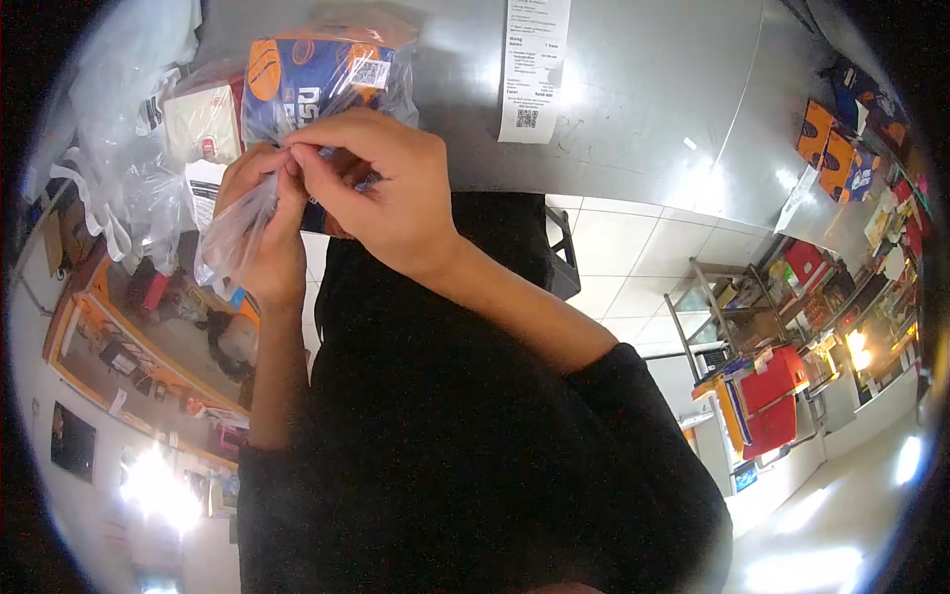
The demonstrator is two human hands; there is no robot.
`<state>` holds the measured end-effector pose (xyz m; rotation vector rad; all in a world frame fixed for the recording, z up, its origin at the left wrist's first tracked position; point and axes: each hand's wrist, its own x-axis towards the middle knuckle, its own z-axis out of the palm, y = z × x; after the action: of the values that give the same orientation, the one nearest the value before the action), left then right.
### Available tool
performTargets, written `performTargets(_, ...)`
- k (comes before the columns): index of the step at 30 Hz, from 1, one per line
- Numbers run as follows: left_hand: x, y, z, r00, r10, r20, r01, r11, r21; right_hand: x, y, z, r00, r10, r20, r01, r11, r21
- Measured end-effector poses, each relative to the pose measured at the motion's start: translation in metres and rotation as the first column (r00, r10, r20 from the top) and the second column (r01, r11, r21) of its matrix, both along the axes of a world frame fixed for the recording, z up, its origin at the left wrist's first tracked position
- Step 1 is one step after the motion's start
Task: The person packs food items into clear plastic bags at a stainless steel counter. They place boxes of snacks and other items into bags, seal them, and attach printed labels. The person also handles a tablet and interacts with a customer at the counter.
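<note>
A clear plastic bag [245, 223] is gathered between my two hands, its loose top hanging below my left fingers. My left hand [274, 252] grips the gathered neck. Thumb and index finger of my right hand [393, 185] pinch the plastic at the same spot, touching the left fingertips. Just behind the hands, a blue and orange printed food box [323, 67] sits inside clear plastic at the edge of the metal table. A white sticker with a printed code [369, 73] is on that box. My hands cover its lower part.
A cream and red box [204, 126] in clear plastic stands at the left, near more plastic bags [119, 148]. A printed receipt [531, 74] lies on the metal table [638, 96]. More orange and blue boxes [835, 156] stand far right; a metal rack [720, 304] is beyond.
</note>
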<state>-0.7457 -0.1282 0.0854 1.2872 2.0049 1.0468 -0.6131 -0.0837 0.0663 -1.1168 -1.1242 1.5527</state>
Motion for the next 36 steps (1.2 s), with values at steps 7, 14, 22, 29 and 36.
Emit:
performTargets(7,0.003,-0.001,-0.001,0.997,-0.018,-0.07,0.019,1.0,0.011,0.002,0.007,-0.002,0.997,0.051,0.056,-0.055,0.996,0.074)
performTargets(14,-0.012,-0.005,0.006,0.939,-0.247,-0.238,0.258,0.966,0.017,0.02,0.027,0.004,0.896,0.371,0.246,-0.395,0.917,0.057)
performTargets(22,0.021,-0.054,0.044,0.909,-0.112,-0.402,0.199,0.963,0.18,0.166,0.089,0.007,0.288,0.463,0.838,-0.168,0.886,-0.432)
performTargets(29,0.134,0.012,-0.006,0.81,0.104,0.577,0.101,0.945,-0.312,0.185,0.013,-0.015,0.947,0.299,-0.117,-0.273,0.557,-0.785)
performTargets(36,0.165,0.071,0.027,0.541,0.088,0.837,0.004,0.994,-0.108,0.234,0.099,-0.006,0.821,0.568,0.063,-0.495,0.762,-0.418)
